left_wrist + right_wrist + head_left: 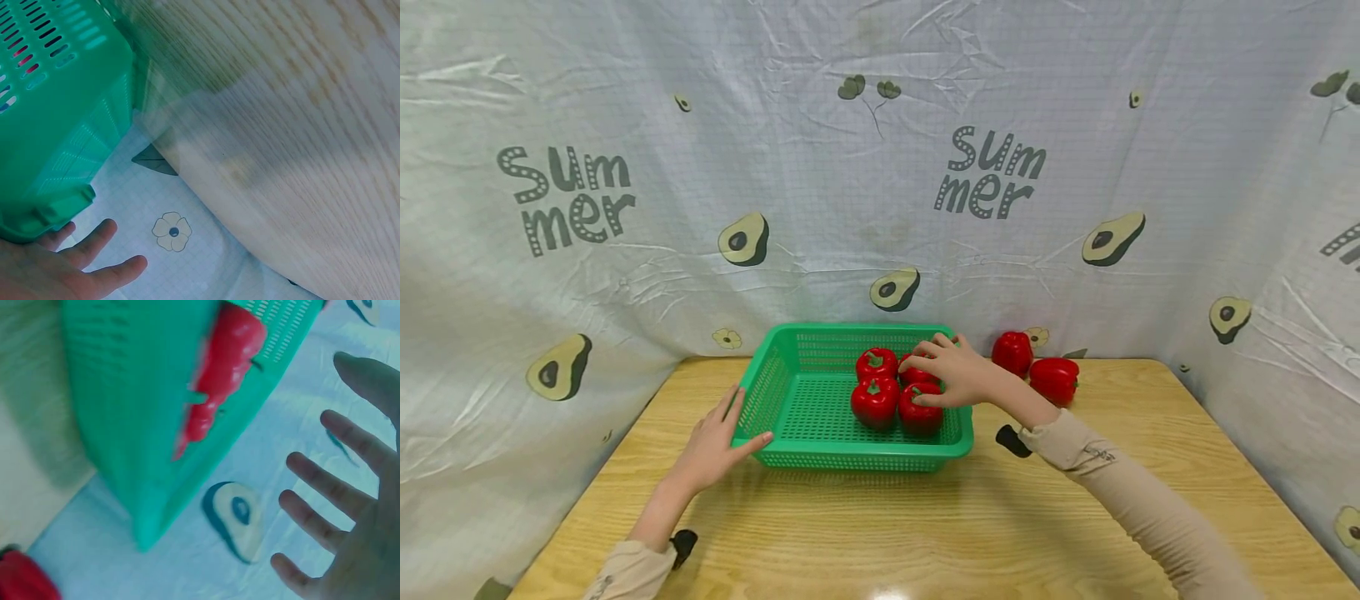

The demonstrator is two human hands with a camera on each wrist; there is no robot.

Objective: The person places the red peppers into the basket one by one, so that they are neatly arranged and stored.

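A green plastic basket (pixel 850 457) stands on the wooden table and holds several red bell peppers (pixel 874 402). My right hand (pixel 942 377) is over the peppers at the basket's right side, fingers spread and holding nothing; in the right wrist view its fingers (pixel 325 500) are straight, with the basket (pixel 125 394) and a pepper (pixel 228 350) beyond them. My left hand (pixel 733 427) lies flat against the basket's front left corner, fingers straight. In the left wrist view those fingers (pixel 94 240) touch the basket's corner (pixel 56 156).
Two more red peppers (pixel 1012 352) (pixel 1054 379) lie on the table (pixel 925 525) to the right of the basket, near the back edge. A white avocado-print cloth (pixel 880 167) hangs behind and at both sides.
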